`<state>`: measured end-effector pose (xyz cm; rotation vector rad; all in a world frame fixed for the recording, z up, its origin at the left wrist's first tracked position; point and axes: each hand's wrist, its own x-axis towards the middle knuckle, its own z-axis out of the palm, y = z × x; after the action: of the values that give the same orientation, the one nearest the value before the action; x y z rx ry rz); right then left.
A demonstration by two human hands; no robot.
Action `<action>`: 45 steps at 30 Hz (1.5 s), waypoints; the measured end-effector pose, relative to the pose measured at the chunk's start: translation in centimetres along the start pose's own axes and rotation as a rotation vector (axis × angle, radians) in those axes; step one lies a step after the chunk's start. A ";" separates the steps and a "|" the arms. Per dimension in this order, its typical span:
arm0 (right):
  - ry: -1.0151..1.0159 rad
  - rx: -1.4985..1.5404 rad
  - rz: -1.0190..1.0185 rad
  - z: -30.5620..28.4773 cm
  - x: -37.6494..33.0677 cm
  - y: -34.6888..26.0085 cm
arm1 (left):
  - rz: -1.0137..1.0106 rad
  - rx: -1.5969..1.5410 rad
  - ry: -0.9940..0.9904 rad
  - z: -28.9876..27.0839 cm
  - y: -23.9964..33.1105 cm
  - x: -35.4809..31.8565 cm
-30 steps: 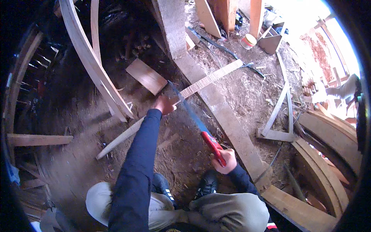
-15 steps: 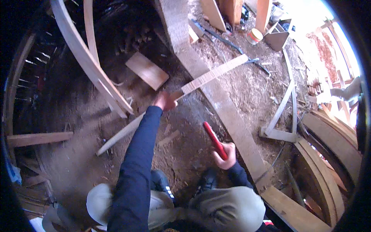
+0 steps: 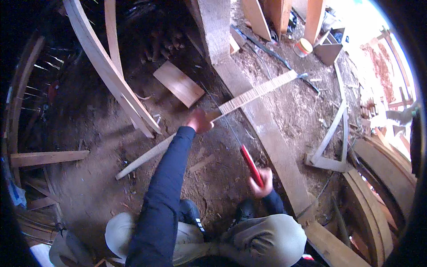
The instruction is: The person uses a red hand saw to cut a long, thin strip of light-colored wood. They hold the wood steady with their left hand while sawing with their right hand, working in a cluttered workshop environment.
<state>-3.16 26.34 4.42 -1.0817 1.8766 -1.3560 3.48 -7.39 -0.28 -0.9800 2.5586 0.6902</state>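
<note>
Wooden strip lies across the thick beam, slightly bowed, its long axis running from near left to far right; the tapered end points near left, the blunt, finely lined end far right, past the beam; the handsaw crosses it steeply, red handle nearest, thin blade pointing far left and seen almost edge-on, so I cannot tell whether the teeth touch the wood; a flat rectangular board lies beyond the left hand, which grips the strip just left of the blade; the right hand wraps the saw's handle; a small tub sits far right.
</note>
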 end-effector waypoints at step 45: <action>-0.061 -0.233 -0.029 -1.1 7.7 -9.7 | 0.115 0.117 0.565 4.5 0.5 -3.4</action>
<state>-5.22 18.73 13.96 -1.2537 2.0175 -1.1259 6.09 -2.86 -2.38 -1.1199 3.1168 0.3109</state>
